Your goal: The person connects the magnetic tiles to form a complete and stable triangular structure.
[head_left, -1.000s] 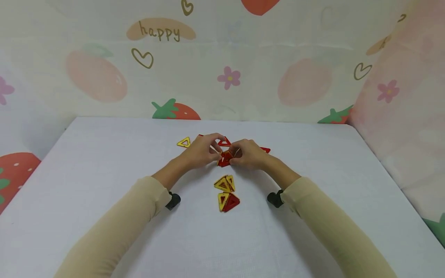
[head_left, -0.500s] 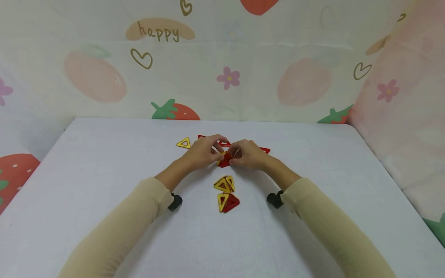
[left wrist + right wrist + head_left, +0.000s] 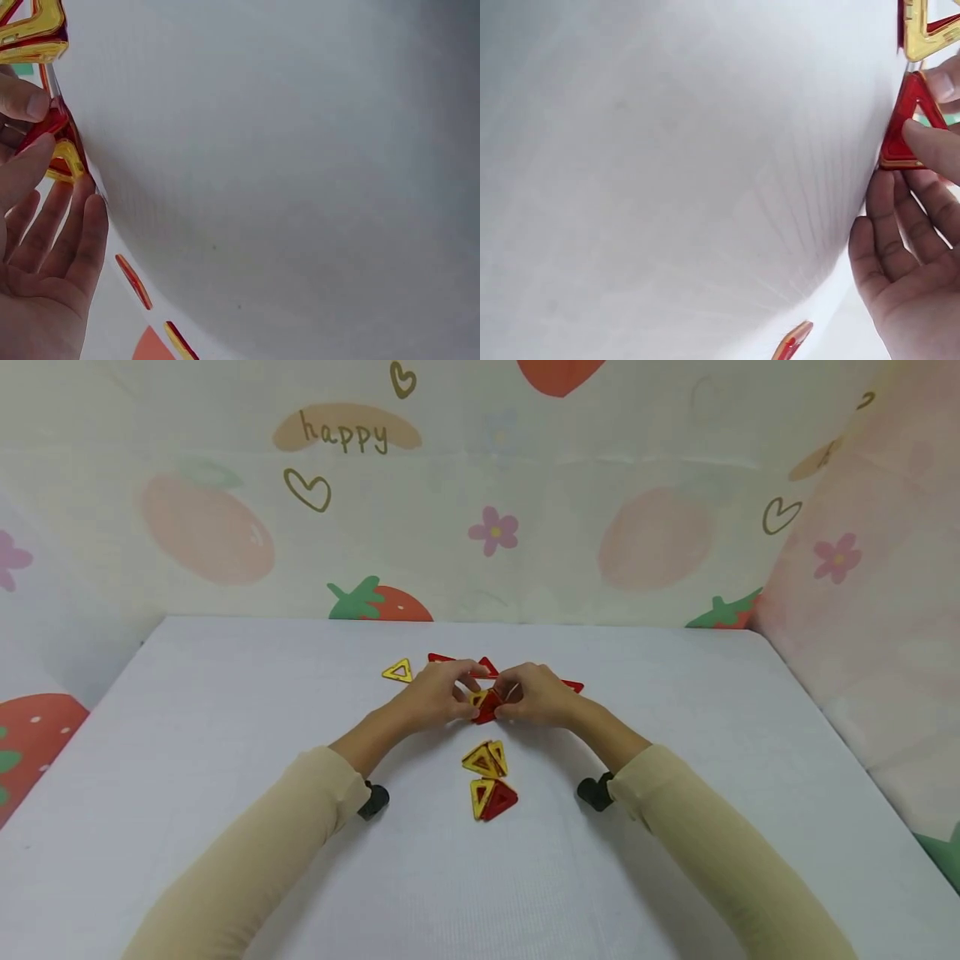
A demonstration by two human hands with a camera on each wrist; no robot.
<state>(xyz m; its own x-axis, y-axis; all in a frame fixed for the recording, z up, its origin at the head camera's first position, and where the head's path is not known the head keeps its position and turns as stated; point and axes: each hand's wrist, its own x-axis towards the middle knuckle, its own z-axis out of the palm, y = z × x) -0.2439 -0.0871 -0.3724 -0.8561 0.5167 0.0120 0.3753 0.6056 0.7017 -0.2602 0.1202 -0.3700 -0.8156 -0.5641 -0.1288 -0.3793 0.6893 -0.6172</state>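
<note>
My left hand (image 3: 438,695) and right hand (image 3: 538,695) meet at the middle of the table over a small pyramid of red and yellow triangular magnetic tiles (image 3: 489,705). In the left wrist view, my left thumb and fingertips pinch a yellow tile (image 3: 69,156) and red tile of it. From the other side, seen in the right wrist view, my right thumb presses a red tile (image 3: 900,139) against the fingers behind. Closer to me stand two more small tile pyramids, one yellow (image 3: 483,760) and one yellow and red (image 3: 495,799). The fingers partly hide the held pyramid.
Beyond the hands lie loose triangular tiles: a yellow one (image 3: 398,671) at the left, a red one (image 3: 441,657) beside it, another red one (image 3: 487,667) in the middle, and a red one (image 3: 573,686) by the right hand. A white cloth (image 3: 225,710) covers the table.
The left fingers have shifted slightly on the held pyramid, and more of its yellow face shows now. My right hand stays nearly still; the other tiles have not moved.
</note>
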